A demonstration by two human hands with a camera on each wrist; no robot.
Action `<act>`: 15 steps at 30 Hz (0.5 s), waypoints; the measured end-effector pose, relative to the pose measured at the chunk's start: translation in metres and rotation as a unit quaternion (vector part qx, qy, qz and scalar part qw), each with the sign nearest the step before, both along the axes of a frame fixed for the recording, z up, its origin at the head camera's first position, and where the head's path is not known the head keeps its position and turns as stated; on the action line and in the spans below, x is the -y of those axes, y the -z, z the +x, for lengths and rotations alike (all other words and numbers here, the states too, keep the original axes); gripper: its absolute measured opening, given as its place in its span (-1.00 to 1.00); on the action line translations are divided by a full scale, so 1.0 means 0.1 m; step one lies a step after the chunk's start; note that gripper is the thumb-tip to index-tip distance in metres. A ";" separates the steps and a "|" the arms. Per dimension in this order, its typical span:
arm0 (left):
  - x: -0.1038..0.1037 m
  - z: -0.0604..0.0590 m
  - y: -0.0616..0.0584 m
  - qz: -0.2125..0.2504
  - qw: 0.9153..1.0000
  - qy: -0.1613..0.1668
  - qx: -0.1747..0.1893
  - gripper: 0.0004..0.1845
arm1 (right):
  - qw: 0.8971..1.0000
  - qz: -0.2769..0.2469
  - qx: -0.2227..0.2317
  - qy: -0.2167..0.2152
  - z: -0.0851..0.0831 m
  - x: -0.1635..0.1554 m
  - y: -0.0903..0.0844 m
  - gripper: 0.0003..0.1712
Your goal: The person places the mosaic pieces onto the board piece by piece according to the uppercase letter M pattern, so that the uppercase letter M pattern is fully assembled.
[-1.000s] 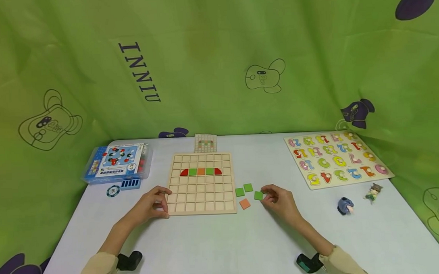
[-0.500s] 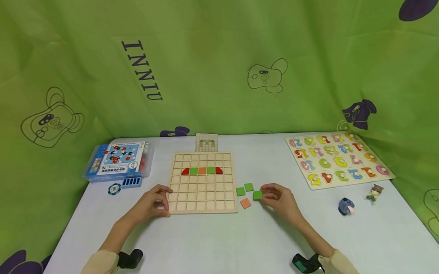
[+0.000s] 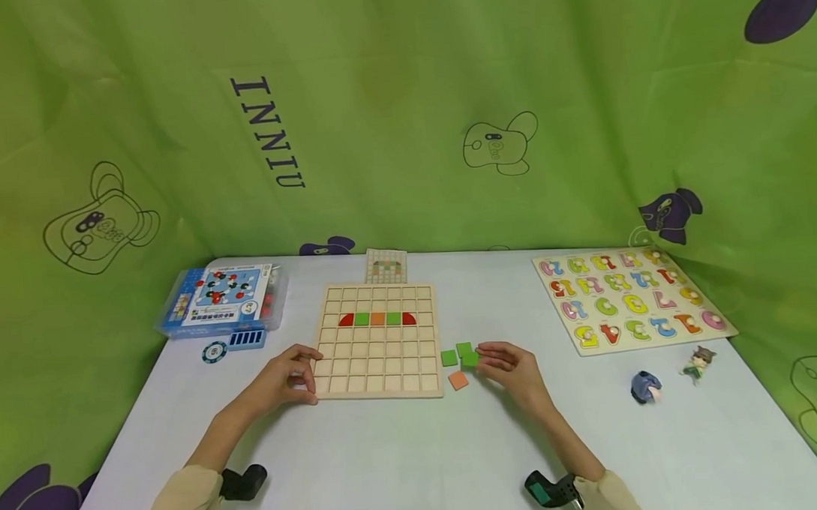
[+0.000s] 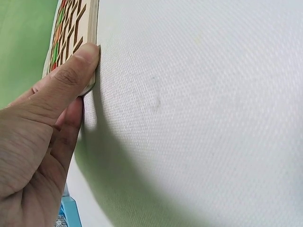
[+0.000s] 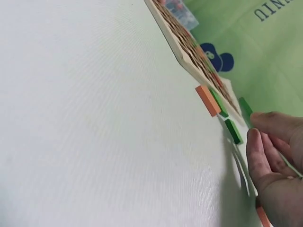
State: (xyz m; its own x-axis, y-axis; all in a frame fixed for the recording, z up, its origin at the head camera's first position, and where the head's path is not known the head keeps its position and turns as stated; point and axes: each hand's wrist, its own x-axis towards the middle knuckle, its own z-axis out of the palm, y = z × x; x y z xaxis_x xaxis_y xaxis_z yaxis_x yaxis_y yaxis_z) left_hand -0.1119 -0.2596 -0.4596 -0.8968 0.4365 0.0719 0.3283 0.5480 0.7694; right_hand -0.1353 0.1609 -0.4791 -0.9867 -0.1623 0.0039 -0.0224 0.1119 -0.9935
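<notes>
A person sits at a pale desk (image 3: 402,450) with green printed cloth hanging behind it. In the centre of the head view lies a wooden grid board (image 3: 378,340), its second row holding a red half-round, green, orange and green squares, and another red half-round.

The left hand (image 3: 287,377) rests at the board's lower left corner. Its fingers are curled, and in the left wrist view the thumb (image 4: 75,66) presses flat against the board's edge (image 4: 92,28).

Just right of the board, the right hand (image 3: 510,368) pinches a green square tile (image 3: 471,359) between thumb and fingertips; the right wrist view shows the tile (image 5: 245,111) tilted and lifted off the desk. Close beside it lie two more green tiles (image 3: 449,357) and, nearer the lower edge of the frame, an orange tile (image 3: 458,380).

At the left of the frame sit a blue plastic box (image 3: 221,299) and a round chip (image 3: 214,352). A small pattern card (image 3: 385,265) stands above the board. At the right lies a number puzzle board (image 3: 631,300), with two small figurines (image 3: 646,388) below it.
</notes>
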 end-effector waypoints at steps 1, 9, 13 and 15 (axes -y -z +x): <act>0.00 0.00 0.00 0.000 1.000 -0.001 -0.001 -0.73 | 1.000 -0.003 -0.001 0.000 0.00 0.02 0.00 -0.58; -0.01 0.01 -0.01 0.002 1.000 0.000 -0.016 -0.73 | 1.000 -0.023 -0.009 0.003 -0.06 0.21 -0.02 -0.58; -0.01 0.01 -0.03 0.001 1.000 -0.002 -0.004 -0.73 | 0.999 -0.035 -0.008 -0.003 -0.10 0.31 -0.02 -0.59; -0.01 0.01 -0.03 0.003 1.000 -0.002 0.000 -0.74 | 0.999 -0.045 -0.003 -0.005 -0.12 0.37 -0.03 -0.59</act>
